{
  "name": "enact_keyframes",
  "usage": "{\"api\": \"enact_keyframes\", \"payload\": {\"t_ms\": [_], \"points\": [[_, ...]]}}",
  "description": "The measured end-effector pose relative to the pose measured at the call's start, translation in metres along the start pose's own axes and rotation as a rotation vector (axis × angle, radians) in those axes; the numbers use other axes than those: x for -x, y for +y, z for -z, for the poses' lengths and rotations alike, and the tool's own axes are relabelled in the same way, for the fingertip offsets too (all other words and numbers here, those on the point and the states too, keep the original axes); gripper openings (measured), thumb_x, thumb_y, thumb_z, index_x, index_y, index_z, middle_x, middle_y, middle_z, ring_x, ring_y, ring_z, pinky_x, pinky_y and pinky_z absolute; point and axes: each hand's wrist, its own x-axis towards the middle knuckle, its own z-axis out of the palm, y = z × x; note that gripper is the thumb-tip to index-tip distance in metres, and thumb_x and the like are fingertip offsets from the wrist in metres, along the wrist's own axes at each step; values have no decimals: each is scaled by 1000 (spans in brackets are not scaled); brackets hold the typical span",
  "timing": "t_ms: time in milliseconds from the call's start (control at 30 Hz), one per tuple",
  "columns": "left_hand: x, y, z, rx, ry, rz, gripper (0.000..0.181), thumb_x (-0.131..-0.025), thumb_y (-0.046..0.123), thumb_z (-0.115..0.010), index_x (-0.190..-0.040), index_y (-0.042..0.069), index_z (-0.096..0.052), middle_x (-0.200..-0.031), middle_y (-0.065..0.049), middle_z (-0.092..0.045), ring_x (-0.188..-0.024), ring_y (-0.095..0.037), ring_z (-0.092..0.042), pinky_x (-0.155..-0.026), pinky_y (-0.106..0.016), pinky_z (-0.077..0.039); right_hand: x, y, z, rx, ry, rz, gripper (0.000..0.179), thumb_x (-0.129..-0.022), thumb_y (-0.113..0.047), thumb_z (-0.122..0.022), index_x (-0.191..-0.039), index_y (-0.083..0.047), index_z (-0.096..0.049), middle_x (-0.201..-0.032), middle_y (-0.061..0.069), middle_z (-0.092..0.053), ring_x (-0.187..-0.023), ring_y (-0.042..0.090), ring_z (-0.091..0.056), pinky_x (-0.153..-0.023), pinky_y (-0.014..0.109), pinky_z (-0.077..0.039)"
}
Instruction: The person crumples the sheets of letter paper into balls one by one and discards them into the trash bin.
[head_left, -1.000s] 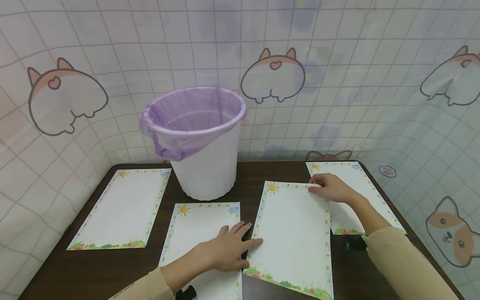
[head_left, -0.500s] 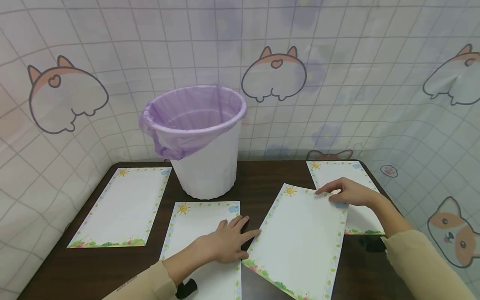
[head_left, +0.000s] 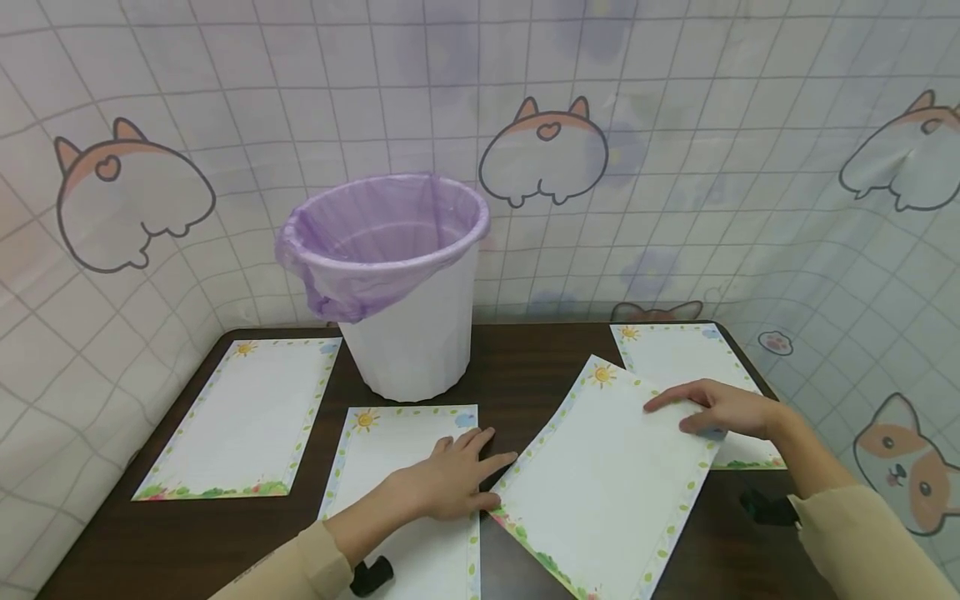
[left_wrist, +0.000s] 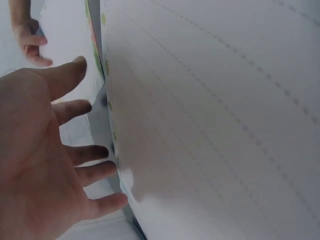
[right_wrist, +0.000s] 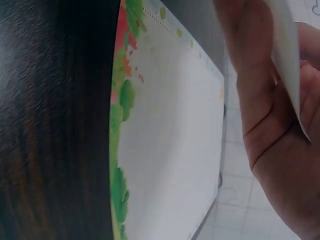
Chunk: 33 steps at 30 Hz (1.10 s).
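My right hand (head_left: 731,407) pinches a sheet of decorative paper (head_left: 607,475) near its upper right corner, and the sheet slants to the right with that corner raised. In the right wrist view, the edge of the held paper (right_wrist: 289,60) passes between thumb and fingers. My left hand (head_left: 450,485), fingers spread, lies over a second sheet (head_left: 382,467) at the middle left. Its fingertips reach the lower left corner of the slanted sheet. In the left wrist view, the left hand's fingers (left_wrist: 92,172) extend toward the second sheet's edge.
A third sheet (head_left: 240,417) lies at the left of the dark table (head_left: 525,346). Another sheet (head_left: 675,350) lies at the back right, partly covered by the held one. A white bin (head_left: 412,350) with a purple liner (head_left: 390,221) stands at the back, before a patterned curtain (head_left: 675,75).
My right hand has moved right and a little nearer, swinging the top of the held sheet to the right. The sheet now slants more. My left hand stays nearly in place.
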Motion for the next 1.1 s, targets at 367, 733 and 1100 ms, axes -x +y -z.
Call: {"api": "enact_keyframes", "payload": {"t_ms": [367, 733, 1100], "points": [[4, -15, 1, 279, 178, -40, 67, -107, 44, -54, -165, 28, -24, -163, -24, -26, -146, -42, -32, -108, -69, -31, 16, 14, 1, -160, 104, 163, 43, -102, -1, -58, -145, -1, -55, -154, 11, -48, -138, -9, -32, -101, 13, -33], [19, -15, -6, 820, 469, -36, 64, -105, 31, -63, -160, 40, -32, -157, -8, -42, -123, -26, -60, -91, -36, -55, 13, 11, -12, -409, 113, 277, 47, -102, 12, -46, -149, 5, -47, -146, -2, -54, -117, 5, -58, -92, 25, -52], [25, -8, -5, 1218, 466, -37, 50, -104, 12, -64, -152, 7, -48, -148, -16, -46, -106, -29, -68, -86, -35, -59, 0, 2, -33, -571, 154, 295, 50, -104, 12, -44, -150, -6, -50, -127, 12, -69, -95, 31, -74, -79, 40, -61]]}}
